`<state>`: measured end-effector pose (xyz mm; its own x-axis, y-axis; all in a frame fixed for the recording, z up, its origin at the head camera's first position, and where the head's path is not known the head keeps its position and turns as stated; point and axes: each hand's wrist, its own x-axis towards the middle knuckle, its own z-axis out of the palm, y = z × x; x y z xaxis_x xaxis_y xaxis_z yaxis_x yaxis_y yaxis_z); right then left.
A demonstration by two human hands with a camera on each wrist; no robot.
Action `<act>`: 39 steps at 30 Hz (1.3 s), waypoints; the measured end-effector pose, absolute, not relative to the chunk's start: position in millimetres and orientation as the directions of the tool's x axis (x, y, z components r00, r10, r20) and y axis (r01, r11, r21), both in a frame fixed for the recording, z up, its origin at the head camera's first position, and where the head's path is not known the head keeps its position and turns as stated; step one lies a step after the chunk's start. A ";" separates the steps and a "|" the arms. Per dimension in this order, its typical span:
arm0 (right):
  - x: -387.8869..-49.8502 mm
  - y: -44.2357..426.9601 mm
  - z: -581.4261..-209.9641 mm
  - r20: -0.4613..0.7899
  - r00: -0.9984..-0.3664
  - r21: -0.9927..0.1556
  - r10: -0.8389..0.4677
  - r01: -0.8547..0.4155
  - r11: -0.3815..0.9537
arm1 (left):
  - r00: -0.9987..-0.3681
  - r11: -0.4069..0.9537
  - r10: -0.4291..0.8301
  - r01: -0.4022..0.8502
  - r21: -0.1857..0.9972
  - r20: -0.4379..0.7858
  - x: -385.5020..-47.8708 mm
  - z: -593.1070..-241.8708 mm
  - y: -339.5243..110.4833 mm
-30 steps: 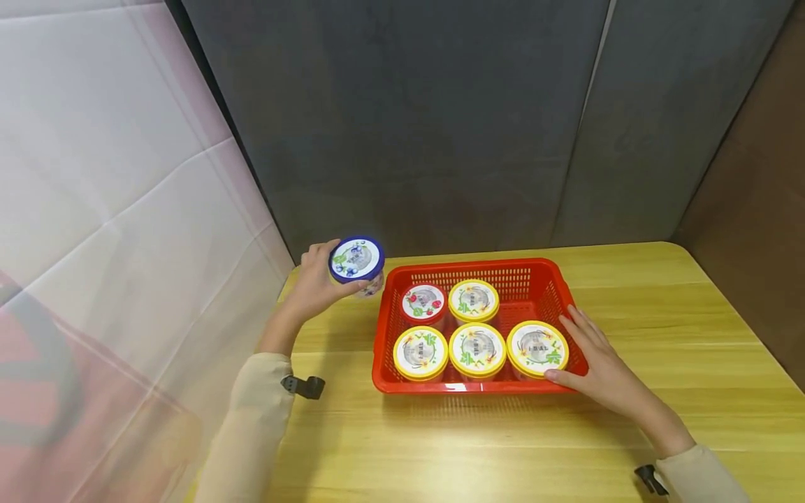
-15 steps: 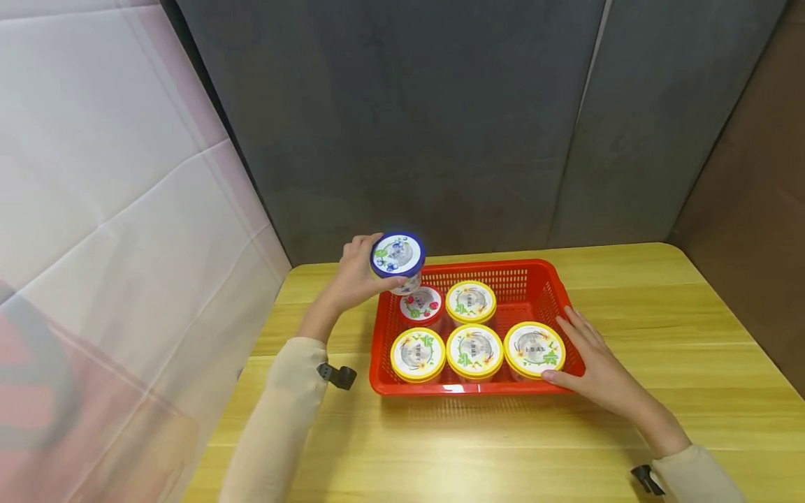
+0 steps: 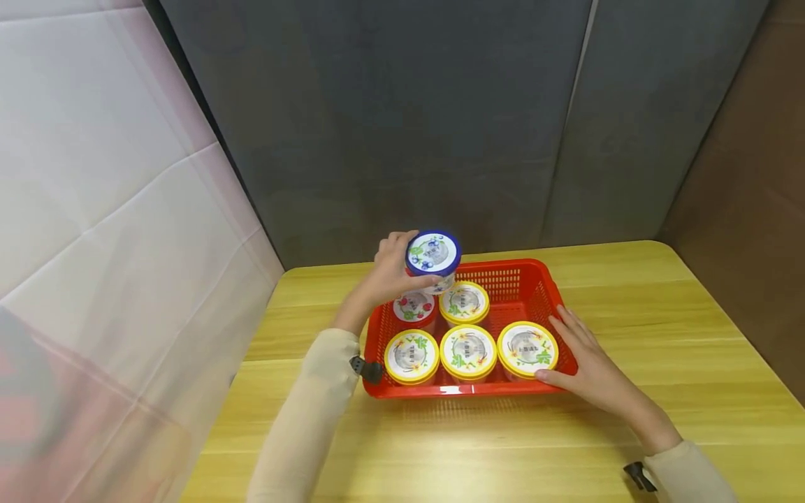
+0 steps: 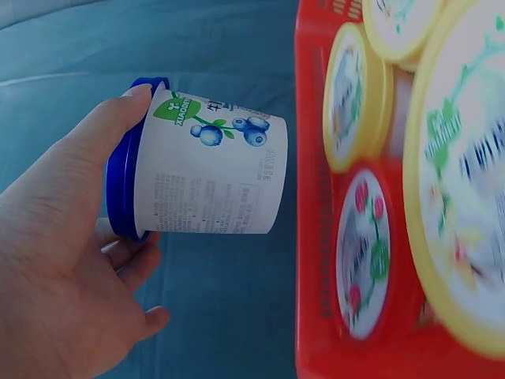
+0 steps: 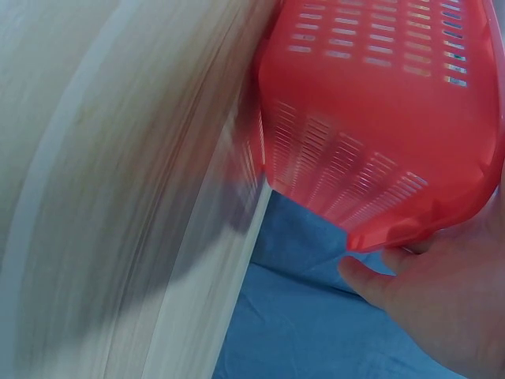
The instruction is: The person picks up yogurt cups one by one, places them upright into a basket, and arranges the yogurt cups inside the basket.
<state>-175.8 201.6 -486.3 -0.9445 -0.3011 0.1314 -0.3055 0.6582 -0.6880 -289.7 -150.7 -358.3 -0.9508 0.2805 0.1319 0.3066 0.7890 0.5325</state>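
Note:
My left hand (image 3: 395, 267) holds a white yogurt cup (image 4: 213, 166) with a blue lid (image 3: 433, 253) and blueberries on its side. In the head view it hangs over the back left part of a red plastic basket (image 3: 415, 392). Thumb and fingers grip the cup near its lid. My right hand (image 3: 594, 370) rests on the basket's right front corner, fingers spread along the right rim and thumb at the front rim. Inside the basket stand a red-lidded cup (image 3: 414, 307) and several yellow-lidded cups (image 3: 468, 352), lids up.
The basket stands on a yellow wooden table (image 3: 503, 447). A dark grey wall (image 3: 390, 126) rises behind it, with a pale printed sheet (image 3: 126, 195) at the left and a brown panel (image 3: 748, 209) at the right. Basket floor shows at the back right.
My left hand has carried the blue-lidded yogurt cup rightward, from beside the basket to above its back left part. My right hand has stayed at the basket's corner.

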 end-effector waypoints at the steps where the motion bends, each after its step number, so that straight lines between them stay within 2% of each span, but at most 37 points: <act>1: -175.5 201.4 -486.0 0.129 -0.945 -0.688 -0.300 -0.303 0.660 | -0.948 0.788 0.288 0.313 0.530 0.132 -290.7 -358.3 -146.2; 17: -174.5 198.8 -485.1 0.101 -0.955 -0.681 -0.278 -0.270 0.680 | -0.921 0.768 0.374 0.374 0.521 0.109 -295.6 -363.7 -86.2; 39: -175.8 189.0 -485.2 0.097 -0.952 -0.679 -0.292 -0.278 0.680 | -0.888 0.753 0.446 0.440 0.489 0.114 -298.3 -368.5 -59.2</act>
